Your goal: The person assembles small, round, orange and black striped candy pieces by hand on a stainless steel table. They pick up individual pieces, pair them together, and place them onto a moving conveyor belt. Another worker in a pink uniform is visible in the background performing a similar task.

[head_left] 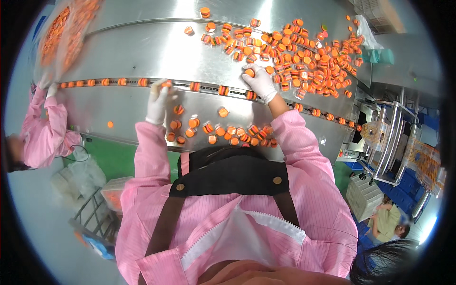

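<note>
Both my hands wear white gloves over a steel table. My left hand (159, 102) is closed at the fingertips on a small burger-shaped sweet (166, 83), right at a narrow chain conveyor (209, 88) sunk in the table. Single sweets with orange tops and dark and red layers sit spaced along this conveyor. Beyond the conveyor, my right hand (261, 84) has its fingers round another orange sweet (250, 72), at the left edge of a big heap of sweets (304, 61). Nearer my apron lies a loose scatter of sweets (231, 130).
At the far left, a co-worker in pink sleeves (52, 118) has gloved hands by the conveyor and a clear bag of orange sweets (59, 40). A packing machine with metal rollers (387, 137) stands at the right. A teal scoop-like object (380, 56) lies beyond the heap.
</note>
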Demonstrator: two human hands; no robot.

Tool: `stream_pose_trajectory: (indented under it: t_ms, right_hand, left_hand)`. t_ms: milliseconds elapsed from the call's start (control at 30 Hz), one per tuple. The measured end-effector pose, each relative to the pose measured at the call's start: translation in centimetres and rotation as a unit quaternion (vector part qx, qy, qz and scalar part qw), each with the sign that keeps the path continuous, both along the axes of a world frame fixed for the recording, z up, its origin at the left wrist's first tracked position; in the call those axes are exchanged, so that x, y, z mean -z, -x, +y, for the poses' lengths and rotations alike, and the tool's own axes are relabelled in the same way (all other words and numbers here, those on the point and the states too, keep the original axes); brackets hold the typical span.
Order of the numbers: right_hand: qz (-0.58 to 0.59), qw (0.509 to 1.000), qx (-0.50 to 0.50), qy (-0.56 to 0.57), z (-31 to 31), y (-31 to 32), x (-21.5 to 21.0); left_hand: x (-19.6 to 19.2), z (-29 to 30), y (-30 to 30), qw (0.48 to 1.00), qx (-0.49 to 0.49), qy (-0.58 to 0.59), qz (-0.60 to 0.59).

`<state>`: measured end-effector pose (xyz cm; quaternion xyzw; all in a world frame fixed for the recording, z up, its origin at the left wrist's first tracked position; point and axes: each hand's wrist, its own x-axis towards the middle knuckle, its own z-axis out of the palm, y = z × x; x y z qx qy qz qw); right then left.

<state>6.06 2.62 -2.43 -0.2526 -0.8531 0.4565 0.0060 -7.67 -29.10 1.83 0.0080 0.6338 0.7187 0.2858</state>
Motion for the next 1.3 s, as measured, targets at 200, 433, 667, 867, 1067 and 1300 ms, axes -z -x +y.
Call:
stream_pose_trajectory:
  t_ms: [200, 433, 667, 867, 1067, 1300]
  right_hand:
    - [0.057, 0.92, 0.051, 0.385, -3.7, -2.5, -3.1]
    - [-0.086, 0.983, -0.094, 0.135, -7.4, -4.5, -3.0]
    - [-0.059, 0.981, -0.172, -0.068, -7.0, -2.4, -4.6]
    - [-0.074, 0.995, 0.072, 0.003, -0.9, 8.3, -8.2]
    - [-0.121, 0.878, -0.243, -0.393, 4.1, 14.0, -5.9]
    - [-0.164, 0.782, -0.369, -0.475, 3.9, 15.4, -6.1]
  left_hand:
    - [2.4, -7.6, 0.2, 0.995, -0.101, -0.016, 0.005]
    - [6.0, -11.6, 2.0, 0.989, -0.135, 0.058, 0.006]
    - [6.0, -11.4, 1.5, 0.988, -0.148, -0.041, -0.028]
    - [6.5, -11.2, 1.2, 0.985, -0.158, -0.061, -0.026]
    - [6.4, -11.2, 1.2, 0.983, -0.174, -0.053, -0.041]
    - [6.3, -10.7, 1.0, 0.983, -0.181, -0.023, -0.029]
